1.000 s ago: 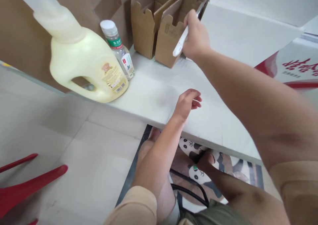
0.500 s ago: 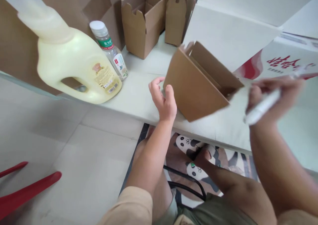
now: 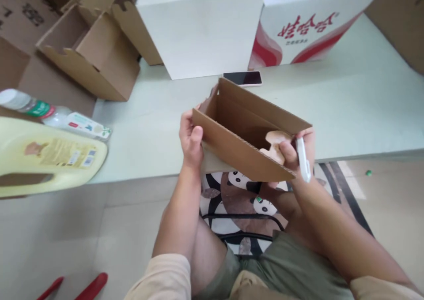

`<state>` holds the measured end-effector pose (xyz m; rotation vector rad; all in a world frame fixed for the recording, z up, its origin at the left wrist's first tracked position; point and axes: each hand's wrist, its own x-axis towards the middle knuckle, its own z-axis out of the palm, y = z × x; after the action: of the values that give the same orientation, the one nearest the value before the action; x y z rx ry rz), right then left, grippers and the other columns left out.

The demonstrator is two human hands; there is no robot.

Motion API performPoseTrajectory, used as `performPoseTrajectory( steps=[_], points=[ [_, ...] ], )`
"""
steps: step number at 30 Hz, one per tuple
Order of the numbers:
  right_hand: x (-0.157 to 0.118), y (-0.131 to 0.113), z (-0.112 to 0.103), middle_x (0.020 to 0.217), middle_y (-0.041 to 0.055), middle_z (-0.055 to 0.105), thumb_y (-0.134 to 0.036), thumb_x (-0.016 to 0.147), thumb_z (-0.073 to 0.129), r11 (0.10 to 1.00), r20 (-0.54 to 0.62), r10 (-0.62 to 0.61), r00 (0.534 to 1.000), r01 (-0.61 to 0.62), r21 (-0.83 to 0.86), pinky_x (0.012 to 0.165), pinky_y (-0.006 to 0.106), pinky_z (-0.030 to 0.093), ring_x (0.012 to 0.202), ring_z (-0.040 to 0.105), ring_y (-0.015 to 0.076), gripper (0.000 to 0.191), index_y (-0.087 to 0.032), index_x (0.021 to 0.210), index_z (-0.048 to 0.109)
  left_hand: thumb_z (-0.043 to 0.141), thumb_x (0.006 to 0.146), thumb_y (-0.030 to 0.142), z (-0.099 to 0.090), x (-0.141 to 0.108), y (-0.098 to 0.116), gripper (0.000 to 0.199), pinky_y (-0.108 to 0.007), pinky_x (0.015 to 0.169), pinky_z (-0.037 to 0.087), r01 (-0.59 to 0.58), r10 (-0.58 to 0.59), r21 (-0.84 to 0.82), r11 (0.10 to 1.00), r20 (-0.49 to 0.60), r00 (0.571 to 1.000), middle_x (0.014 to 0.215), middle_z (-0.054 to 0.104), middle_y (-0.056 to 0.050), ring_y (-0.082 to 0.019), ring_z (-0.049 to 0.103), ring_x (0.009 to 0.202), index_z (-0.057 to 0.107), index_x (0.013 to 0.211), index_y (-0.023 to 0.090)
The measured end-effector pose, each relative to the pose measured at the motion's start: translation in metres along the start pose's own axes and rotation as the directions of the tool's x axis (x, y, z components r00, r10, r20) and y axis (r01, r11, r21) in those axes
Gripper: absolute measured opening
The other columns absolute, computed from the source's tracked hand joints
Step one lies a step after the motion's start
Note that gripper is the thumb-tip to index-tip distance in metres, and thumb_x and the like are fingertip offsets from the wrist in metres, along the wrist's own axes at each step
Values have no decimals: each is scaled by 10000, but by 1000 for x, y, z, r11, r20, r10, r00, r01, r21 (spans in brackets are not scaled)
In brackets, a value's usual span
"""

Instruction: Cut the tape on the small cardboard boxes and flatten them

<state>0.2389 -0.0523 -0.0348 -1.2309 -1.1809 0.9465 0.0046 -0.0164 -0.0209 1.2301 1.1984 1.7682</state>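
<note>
An open brown cardboard box (image 3: 241,145) is held tilted over the table's front edge, its open top turned up towards me. At its left end my left hand (image 3: 192,141) is closed on the wall, fingers behind and thumb in front. My right hand (image 3: 294,152) grips the right end, its thumb on the notched end flap (image 3: 276,146). A slim white pen-like tool (image 3: 303,159) is also held in my right hand, lying outside the box; its exact kind does not show clearly. Part of the left fingers is hidden behind the box.
On the pale table (image 3: 347,106) lies a phone (image 3: 243,78), in front of a white box (image 3: 202,35) and a red-and-white carton (image 3: 298,35). At left are an open cardboard box (image 3: 96,57), a clear bottle (image 3: 62,117) and a yellow jug (image 3: 59,154). Red legs (image 3: 92,286) show on the floor.
My right hand has moved left onto the box's right end, keeping the white tool. My left hand has closed on the left end. The box's opening is tipped towards me, and the view has swung right.
</note>
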Motion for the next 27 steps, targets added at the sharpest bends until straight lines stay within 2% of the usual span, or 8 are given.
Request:
performPoseTrajectory(
  steps=[3, 6, 9, 14, 17, 21, 24, 27],
  points=[
    [1, 7, -2, 775, -24, 429, -586, 716, 783, 997, -90, -58, 994, 61, 36, 606, 331, 396, 681, 456, 185, 512, -311, 920, 402, 508, 831, 747, 7, 2, 1, 518, -426, 1083, 486, -32, 32, 111, 993, 2, 999, 1117, 689, -58, -283, 612, 1270, 638, 939, 258],
    [0, 8, -2, 779, -36, 446, -534, 759, 778, 996, -71, -59, 996, 64, 69, 614, 309, 428, 673, 475, 167, 450, -318, 948, 432, 531, 851, 693, 7, 3, -1, 453, -432, 1108, 475, -73, 76, 176, 982, -7, 997, 929, 679, -45, -266, 643, 1205, 628, 855, 250],
    [-1, 2, 0, 924, -21, 571, -449, 785, 777, 983, -54, -144, 988, 149, 107, 796, 352, 525, 853, 610, 184, 412, -316, 953, 424, 623, 839, 637, 5, 3, -5, 386, -403, 1069, 501, -56, 61, 189, 980, -20, 998, 850, 655, -35, -258, 632, 1214, 595, 845, 252],
    [-6, -4, 6, 1041, -11, 711, -469, 850, 703, 941, -1, -283, 959, 278, 195, 1109, 547, 457, 1210, 633, 249, 355, -309, 895, 389, 742, 768, 615, 2, 4, -10, 472, -334, 967, 533, -21, 27, 186, 982, -30, 999, 1031, 640, -29, -218, 653, 1107, 570, 1030, 262],
    [-9, -4, 5, 953, -5, 737, -526, 834, 702, 923, 14, -317, 948, 306, 232, 1132, 597, 433, 1230, 637, 285, 369, -310, 898, 410, 770, 753, 591, -3, 9, -12, 558, -369, 1051, 490, -105, 94, 214, 971, 64, 994, 1257, 605, -44, -238, 597, 1234, 595, 1195, 298],
    [-9, -4, 2, 914, 5, 741, -530, 872, 659, 916, 28, -353, 935, 339, 214, 1128, 588, 439, 1207, 656, 285, 321, -313, 925, 428, 667, 859, 547, -11, 15, -13, 368, -448, 1190, 378, -201, 133, 323, 925, 221, 966, 1378, 583, -61, -279, 481, 1405, 746, 1080, 264],
    [-5, -2, 1, 902, 12, 727, -569, 884, 634, 910, 2, -387, 922, 381, 160, 1109, 577, 454, 1162, 678, 280, 336, -313, 944, 424, 641, 869, 512, -15, 17, -13, 337, -463, 1205, 370, -224, 148, 367, 903, 225, 963, 1341, 624, -62, -277, 524, 1371, 788, 1027, 253],
    [1, 6, -1, 1101, 28, 714, -555, 904, 623, 912, -123, -369, 921, 384, 142, 1086, 550, 462, 1214, 661, 264, 331, -317, 1001, 415, 653, 847, 464, -20, 20, -16, 307, -445, 1195, 387, -197, 145, 353, 915, 169, 975, 1309, 662, -59, -271, 557, 1337, 794, 1004, 240]
  ],
)
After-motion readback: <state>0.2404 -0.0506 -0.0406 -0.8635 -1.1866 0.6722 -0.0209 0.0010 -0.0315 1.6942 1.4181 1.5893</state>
